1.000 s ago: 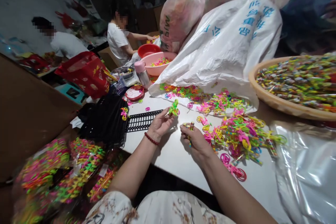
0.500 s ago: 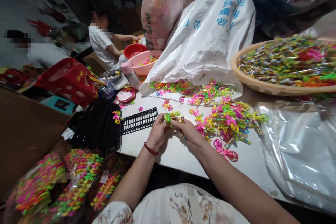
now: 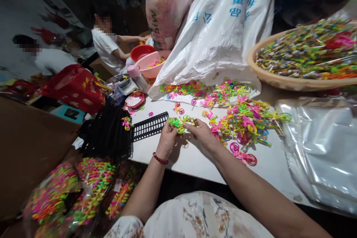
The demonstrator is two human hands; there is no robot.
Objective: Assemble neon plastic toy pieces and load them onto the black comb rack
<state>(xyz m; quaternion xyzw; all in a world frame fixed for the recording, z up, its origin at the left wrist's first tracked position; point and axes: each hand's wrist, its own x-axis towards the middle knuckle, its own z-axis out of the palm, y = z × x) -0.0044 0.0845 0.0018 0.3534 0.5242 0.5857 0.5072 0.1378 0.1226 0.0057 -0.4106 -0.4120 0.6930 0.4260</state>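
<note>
Between my hands is a small green and yellow plastic toy bicycle [image 3: 175, 122], held just above the white table. My left hand [image 3: 166, 140], with a red bead bracelet at the wrist, is closed on its green end. My right hand [image 3: 205, 134] is closed too, its fingertips at the yellow wheel. A short tube-like piece [image 3: 194, 121] shows at the right fingers; how it is held is hard to make out. Beside my left hand lies a black plastic rack [image 3: 150, 126] with slots. A heap of bright toy bicycles [image 3: 248, 119] lies right of my right hand.
A white sack [image 3: 214, 41] spills more toys onto the table. A tan basin [image 3: 267, 78] of wrapped sticks stands right, above clear plastic bags [image 3: 318, 148]. Stacked black racks [image 3: 107, 134] lie left, bagged toys [image 3: 95, 186] below. Two people in white work behind.
The toy bicycle has turned and more of its green part and wheel shows. My right fingers have shifted along it. The view has tilted slightly.
</note>
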